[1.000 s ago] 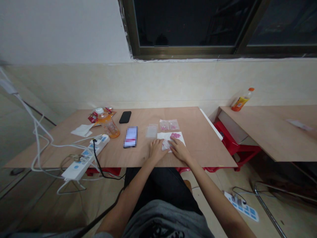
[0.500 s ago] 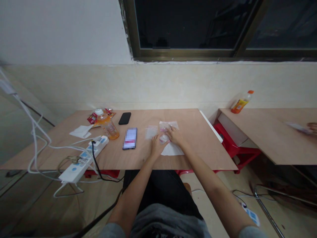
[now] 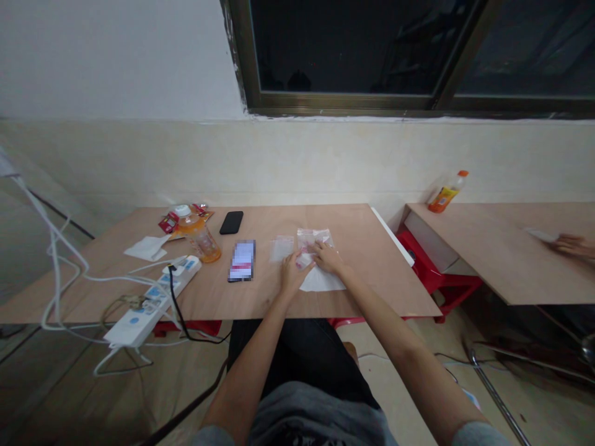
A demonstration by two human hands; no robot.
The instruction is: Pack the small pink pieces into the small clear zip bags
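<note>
A clear zip-lock plastic bag [image 3: 320,236] with faint pink marks lies on the table in front of me, partly under my hands. A white sheet of paper [image 3: 322,280] sits below it, nearer to me. My left hand [image 3: 294,275] rests at the bag's lower left, thumb and fingers spread apart. Over the bag's middle lies my right hand [image 3: 327,256], fingers stretched out and pressing on the plastic. What is under the fingertips is too small to make out. Another clear plastic bag [image 3: 281,248] lies flat just left of my left hand.
Left on the table [image 3: 372,291] are a lit phone [image 3: 242,260], a black phone [image 3: 231,222], an orange drink bottle [image 3: 201,238], tissues [image 3: 147,248] and a power strip [image 3: 153,300] with cables. At right, another person's hand [image 3: 574,244] is by a second table with a bottle [image 3: 446,195].
My right hand has shifted slightly on the bag, and the left hand's fingers moved a little. The other person's hand at the right has come further into view. The camera has turned slightly.
</note>
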